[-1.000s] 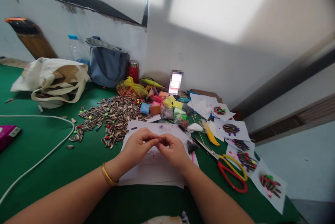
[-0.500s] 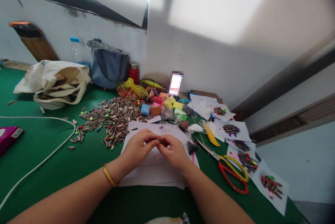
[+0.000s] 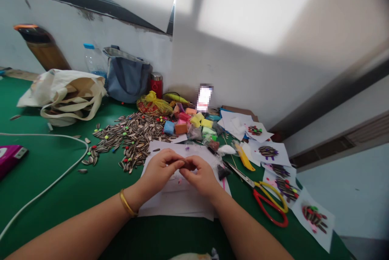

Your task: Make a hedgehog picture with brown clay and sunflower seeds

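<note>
My left hand (image 3: 162,170) and my right hand (image 3: 200,174) meet above a stack of white paper (image 3: 182,201). Between their fingertips both pinch a small piece of brown modelling clay (image 3: 183,163), mostly hidden by the fingers. A gold bangle (image 3: 128,203) circles my left wrist. Just beyond the fingers, a lone sunflower seed (image 3: 156,150) lies on the paper near its far left corner. A tiny pink bit (image 3: 179,181) shows on the sheet below the hands. Beside my right hand rests black clay in a clear bag (image 3: 223,171).
Sunflower seeds (image 3: 136,136) with coloured beads are heaped at left. Wrapped clay blocks (image 3: 181,129) sit behind the paper. Scissors (image 3: 258,185), a yellow cutter (image 3: 245,157) and seed pictures (image 3: 314,219) lie at right. Bags (image 3: 126,79) and a red flask (image 3: 157,86) line the wall.
The view has shifted very slightly. Both hands stay in almost the same place over the paper, with a small movement of the fingers around the brown piece.
</note>
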Demonstrator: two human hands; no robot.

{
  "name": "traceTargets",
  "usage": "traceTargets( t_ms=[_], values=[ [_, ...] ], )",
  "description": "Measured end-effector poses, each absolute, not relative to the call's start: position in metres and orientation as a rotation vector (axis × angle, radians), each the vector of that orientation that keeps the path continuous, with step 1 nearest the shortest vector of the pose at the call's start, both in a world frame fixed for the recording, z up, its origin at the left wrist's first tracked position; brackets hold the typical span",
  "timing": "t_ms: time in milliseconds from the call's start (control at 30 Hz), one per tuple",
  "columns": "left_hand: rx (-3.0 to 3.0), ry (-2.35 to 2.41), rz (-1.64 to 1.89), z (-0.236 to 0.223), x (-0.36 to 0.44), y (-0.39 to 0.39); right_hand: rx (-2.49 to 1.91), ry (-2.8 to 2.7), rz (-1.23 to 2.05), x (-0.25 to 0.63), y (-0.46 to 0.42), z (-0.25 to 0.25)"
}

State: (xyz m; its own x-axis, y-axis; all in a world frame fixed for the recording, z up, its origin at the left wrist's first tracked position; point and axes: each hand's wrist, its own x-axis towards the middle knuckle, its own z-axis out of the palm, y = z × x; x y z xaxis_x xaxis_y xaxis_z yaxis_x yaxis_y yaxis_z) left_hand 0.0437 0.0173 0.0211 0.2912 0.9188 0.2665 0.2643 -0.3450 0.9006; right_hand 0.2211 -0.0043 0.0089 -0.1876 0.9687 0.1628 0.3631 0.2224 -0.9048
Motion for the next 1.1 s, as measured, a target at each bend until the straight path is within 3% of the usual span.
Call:
traceTargets(
  t_ms=[133, 367, 567, 800, 1100],
  values=[
    [1.709, 1.088, 1.102, 0.0219, 0.0441, 0.0160, -1.156, -1.696, 1.028, 0.2242, -0.0035, 0.0080],
    [1.848, 1.047, 1.032, 0.0217, 0.0443, 0.0154, -1.227, -1.828, 0.816, 0.2217, -0.0054, 0.0103],
    [1.667, 1.026, 1.083, 0.0214, 0.0445, 0.0162, -1.141, -1.754, 0.977, 0.2233, -0.0049, 0.0117],
    [1.761, 1.057, 1.019, 0.0243, 0.0446, 0.0156, -1.230, -1.815, 0.828, 0.2223, -0.0062, 0.0105],
    [1.593, 1.020, 1.052, 0.0189, 0.0457, 0.0155, -1.169, -1.767, 0.917, 0.2221, -0.0049, 0.0122]
  ],
)
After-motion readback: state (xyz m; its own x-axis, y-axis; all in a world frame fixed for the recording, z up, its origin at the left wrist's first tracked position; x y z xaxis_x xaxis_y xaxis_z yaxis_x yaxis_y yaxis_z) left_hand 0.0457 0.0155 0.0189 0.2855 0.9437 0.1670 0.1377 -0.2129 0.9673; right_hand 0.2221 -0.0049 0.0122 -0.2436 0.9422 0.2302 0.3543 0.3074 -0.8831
